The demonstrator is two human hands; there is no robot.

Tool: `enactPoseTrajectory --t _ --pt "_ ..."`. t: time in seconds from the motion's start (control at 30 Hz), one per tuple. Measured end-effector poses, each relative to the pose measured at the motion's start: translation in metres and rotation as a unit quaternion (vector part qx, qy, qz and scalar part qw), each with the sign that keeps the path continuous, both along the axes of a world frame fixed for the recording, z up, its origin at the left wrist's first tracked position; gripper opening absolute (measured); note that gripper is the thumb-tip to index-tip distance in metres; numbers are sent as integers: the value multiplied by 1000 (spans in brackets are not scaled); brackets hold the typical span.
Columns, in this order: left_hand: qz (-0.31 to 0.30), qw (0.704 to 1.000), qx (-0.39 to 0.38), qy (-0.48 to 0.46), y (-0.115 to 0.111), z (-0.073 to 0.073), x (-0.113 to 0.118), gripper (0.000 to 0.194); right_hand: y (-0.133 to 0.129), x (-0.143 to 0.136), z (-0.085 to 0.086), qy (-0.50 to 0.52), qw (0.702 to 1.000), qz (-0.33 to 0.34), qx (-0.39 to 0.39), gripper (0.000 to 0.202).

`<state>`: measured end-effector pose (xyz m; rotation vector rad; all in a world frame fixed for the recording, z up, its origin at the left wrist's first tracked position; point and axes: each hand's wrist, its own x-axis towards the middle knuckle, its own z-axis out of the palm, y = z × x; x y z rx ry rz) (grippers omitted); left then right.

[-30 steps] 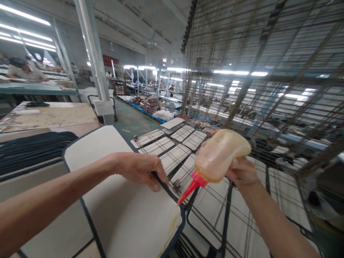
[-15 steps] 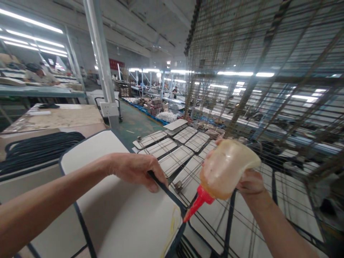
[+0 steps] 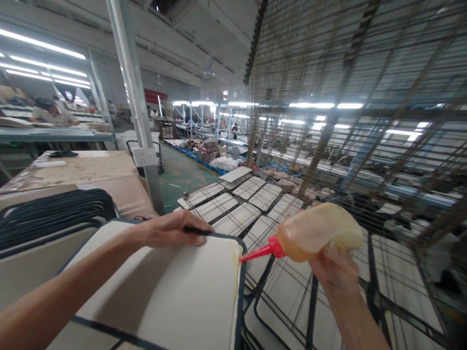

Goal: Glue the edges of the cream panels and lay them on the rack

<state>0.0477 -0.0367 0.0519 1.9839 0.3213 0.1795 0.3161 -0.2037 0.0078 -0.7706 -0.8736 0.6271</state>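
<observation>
My left hand (image 3: 175,230) grips the far edge of a white panel (image 3: 175,287) with dark edging, thumb on top and fingers at the rim. In my right hand (image 3: 333,265) is a squeeze bottle (image 3: 315,231) of amber liquid, lying nearly level. Its red nozzle (image 3: 259,252) points left, and the tip meets the panel's right edge near the far corner. A yellowish smear (image 3: 235,257) runs along that edge on the white surface.
Dark-edged panels (image 3: 54,209) are stacked at the left. More white panels (image 3: 237,218) lie under a wire rack ahead, and a raised wire grid (image 3: 346,73) slants over the right. A metal post (image 3: 136,97) stands behind a table (image 3: 91,167).
The held panel has turned, with its far corner now higher in view. The bottle has tipped from pointing steeply down to nearly level, and its nozzle tip sits farther up and left.
</observation>
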Motion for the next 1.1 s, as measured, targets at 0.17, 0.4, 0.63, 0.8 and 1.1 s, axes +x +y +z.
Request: enactPoseTrajectory --t 0.17,0.4,0.63,0.8,1.1 --pt "19 996 -89 24 5 -11 -2 32 3 -5 -3 21 1000 -16 -1 67" --pt "68 981 -178 26 9 -19 -8 30 -4 -1 -19 15 999 34 -36 65" --pt "79 975 -206 21 16 -24 -10 33 -5 0 -17 5 997 58 -50 68" --pt "104 968 -227 6 24 -29 -14 30 -9 -8 -12 31 995 82 -50 64" --pt "190 938 -286 -50 33 -51 -22 32 -7 -8 -30 45 999 -11 9 57"
